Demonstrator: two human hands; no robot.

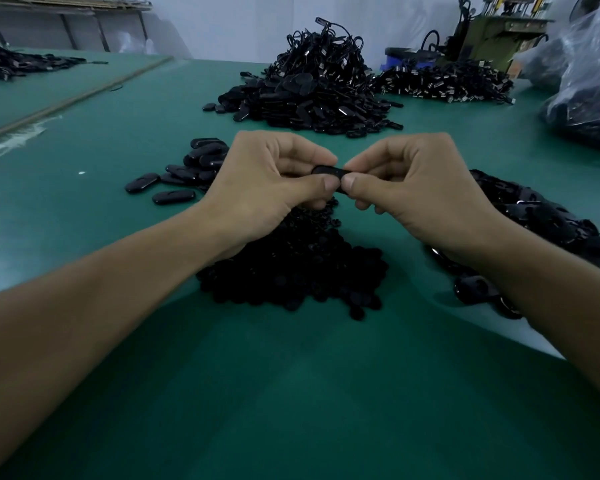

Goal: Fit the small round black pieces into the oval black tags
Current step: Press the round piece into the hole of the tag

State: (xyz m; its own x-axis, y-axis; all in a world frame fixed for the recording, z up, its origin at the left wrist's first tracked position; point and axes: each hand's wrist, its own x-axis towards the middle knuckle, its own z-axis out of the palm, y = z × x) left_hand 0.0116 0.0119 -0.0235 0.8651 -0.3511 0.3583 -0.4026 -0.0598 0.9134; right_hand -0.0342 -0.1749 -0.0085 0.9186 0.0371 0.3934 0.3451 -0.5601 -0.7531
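My left hand (264, 181) and my right hand (420, 188) meet above the green table (291, 393), both pinching one oval black tag (329, 172) between thumbs and forefingers. Whether a round piece sits in it is hidden by my fingertips. Beneath my hands lies a heap of small round black pieces (291, 268). A small group of glossy oval tags (187, 171) lies to the left of my left hand. Another spread of black tags (541, 223) runs under and beyond my right wrist.
A tall pile of black tags and cords (312, 88) stands at the back centre, with a flatter pile (444, 83) to its right. A clear plastic bag of black parts (589, 95) sits far right. More black parts (18, 62) lie far left.
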